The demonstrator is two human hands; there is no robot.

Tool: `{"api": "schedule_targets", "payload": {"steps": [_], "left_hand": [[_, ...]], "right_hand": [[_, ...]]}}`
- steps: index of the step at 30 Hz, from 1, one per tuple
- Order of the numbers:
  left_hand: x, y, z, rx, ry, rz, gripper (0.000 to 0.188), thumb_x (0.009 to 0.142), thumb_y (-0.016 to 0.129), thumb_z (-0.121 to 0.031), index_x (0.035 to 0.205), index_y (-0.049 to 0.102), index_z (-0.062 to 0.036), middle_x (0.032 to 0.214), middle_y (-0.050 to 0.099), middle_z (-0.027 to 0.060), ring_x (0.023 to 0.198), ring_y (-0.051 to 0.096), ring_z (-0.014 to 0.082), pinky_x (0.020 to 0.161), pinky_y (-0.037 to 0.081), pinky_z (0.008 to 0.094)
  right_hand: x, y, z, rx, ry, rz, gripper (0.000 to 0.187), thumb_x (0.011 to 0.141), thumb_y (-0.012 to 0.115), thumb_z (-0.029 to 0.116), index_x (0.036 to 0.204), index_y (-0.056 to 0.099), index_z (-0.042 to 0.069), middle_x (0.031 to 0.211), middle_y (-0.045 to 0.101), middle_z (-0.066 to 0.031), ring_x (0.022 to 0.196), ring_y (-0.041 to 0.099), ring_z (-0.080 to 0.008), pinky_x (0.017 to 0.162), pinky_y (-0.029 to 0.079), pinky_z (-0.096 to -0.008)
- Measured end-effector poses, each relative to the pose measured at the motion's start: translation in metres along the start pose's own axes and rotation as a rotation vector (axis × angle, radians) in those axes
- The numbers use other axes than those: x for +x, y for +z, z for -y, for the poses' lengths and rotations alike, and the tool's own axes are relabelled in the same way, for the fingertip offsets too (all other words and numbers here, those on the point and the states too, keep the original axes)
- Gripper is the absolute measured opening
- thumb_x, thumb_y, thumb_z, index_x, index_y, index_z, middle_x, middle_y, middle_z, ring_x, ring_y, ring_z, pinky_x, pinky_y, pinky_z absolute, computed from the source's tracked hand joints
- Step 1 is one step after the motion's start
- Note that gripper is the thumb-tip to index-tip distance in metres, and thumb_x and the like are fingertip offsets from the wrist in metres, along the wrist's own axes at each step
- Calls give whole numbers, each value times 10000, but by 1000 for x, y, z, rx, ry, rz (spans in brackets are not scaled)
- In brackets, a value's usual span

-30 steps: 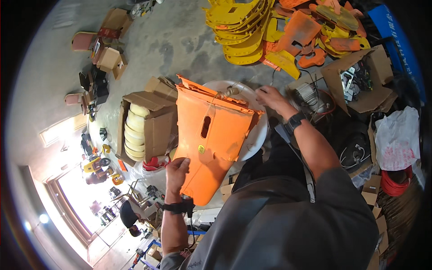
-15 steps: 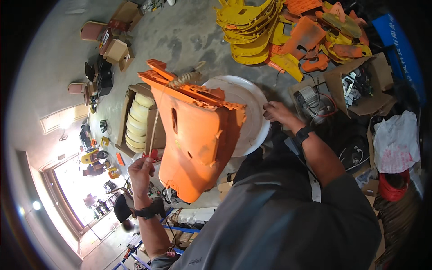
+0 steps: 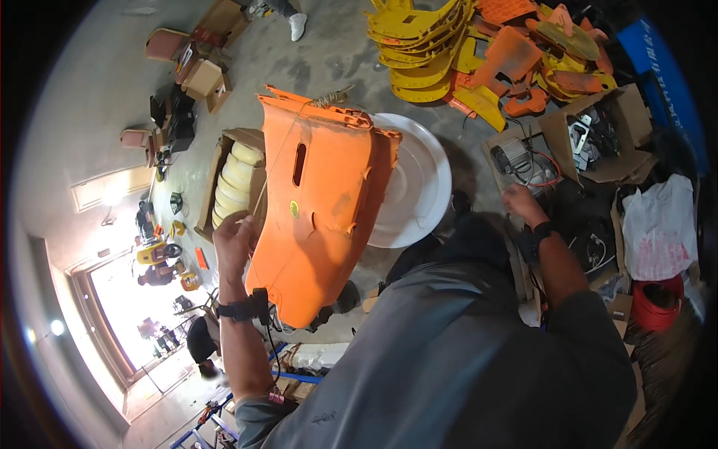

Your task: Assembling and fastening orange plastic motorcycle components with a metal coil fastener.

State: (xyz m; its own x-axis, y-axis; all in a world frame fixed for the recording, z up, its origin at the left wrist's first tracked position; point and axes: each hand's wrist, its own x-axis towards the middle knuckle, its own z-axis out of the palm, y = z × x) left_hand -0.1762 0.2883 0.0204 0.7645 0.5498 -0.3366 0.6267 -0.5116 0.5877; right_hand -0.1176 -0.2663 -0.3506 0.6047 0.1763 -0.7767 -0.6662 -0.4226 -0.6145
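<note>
Overlapping the white basin (image 3: 422,183), the orange panel (image 3: 314,209) is flanked by the left hand (image 3: 235,239), fingers pinched; the right hand (image 3: 523,204) is curled, well apart; anything gripped by either cannot be told.

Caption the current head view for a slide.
Orange shell partly hiding a rimmed round white piece; left hand close to the shell's edge, right hand apart.

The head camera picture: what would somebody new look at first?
Probably the big orange plastic shell in the middle, next to the person's left hand. Partly behind it, on its right, is a round white dish. Then comes the heap of yellow and orange panels on the floor at the upper right.
</note>
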Motion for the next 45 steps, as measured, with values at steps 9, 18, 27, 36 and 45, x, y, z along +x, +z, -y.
{"api": "schedule_targets", "payload": {"steps": [9, 18, 27, 36, 45], "left_hand": [[17, 17, 29, -107, 124, 234, 335, 894, 656, -134, 1137, 579, 84, 726, 639, 77, 539, 541, 102, 483, 426, 235], [43, 77, 37, -159, 266, 447, 468, 853, 712, -216, 1199, 570, 65, 779, 660, 103, 610, 591, 136, 539, 467, 266], [62, 118, 51, -274, 358, 474, 430, 845, 699, -161, 1193, 583, 63, 804, 677, 135, 598, 600, 151, 545, 490, 284], [54, 139, 147, -286, 143, 482, 228, 859, 658, -84, 1042, 642, 51, 693, 616, 56, 545, 562, 113, 473, 469, 249], [36, 96, 216, 160, 199, 168, 234, 817, 699, -192, 826, 701, 42, 668, 672, 112, 614, 639, 184, 583, 507, 321]], "right_hand": [[-73, 10, -29, 215, -71, -156, 209, 914, 586, 201, 1025, 583, 23, 782, 599, -44, 646, 573, -131, 559, 453, -268], [-173, 66, -29, 329, -62, -261, 148, 890, 599, 158, 916, 568, 16, 728, 567, -39, 585, 540, -150, 522, 445, -317], [-234, 86, -73, 282, 58, -469, 181, 869, 597, 174, 939, 591, 7, 762, 596, -50, 625, 564, -142, 545, 453, -284], [-241, 96, -92, 209, 16, -461, 224, 833, 626, 219, 887, 633, 2, 728, 628, -72, 613, 609, -162, 538, 479, -324], [-182, 36, -105, 210, -105, -347, 195, 861, 603, 173, 930, 634, -7, 764, 641, -79, 619, 606, -150, 548, 483, -301]]}}
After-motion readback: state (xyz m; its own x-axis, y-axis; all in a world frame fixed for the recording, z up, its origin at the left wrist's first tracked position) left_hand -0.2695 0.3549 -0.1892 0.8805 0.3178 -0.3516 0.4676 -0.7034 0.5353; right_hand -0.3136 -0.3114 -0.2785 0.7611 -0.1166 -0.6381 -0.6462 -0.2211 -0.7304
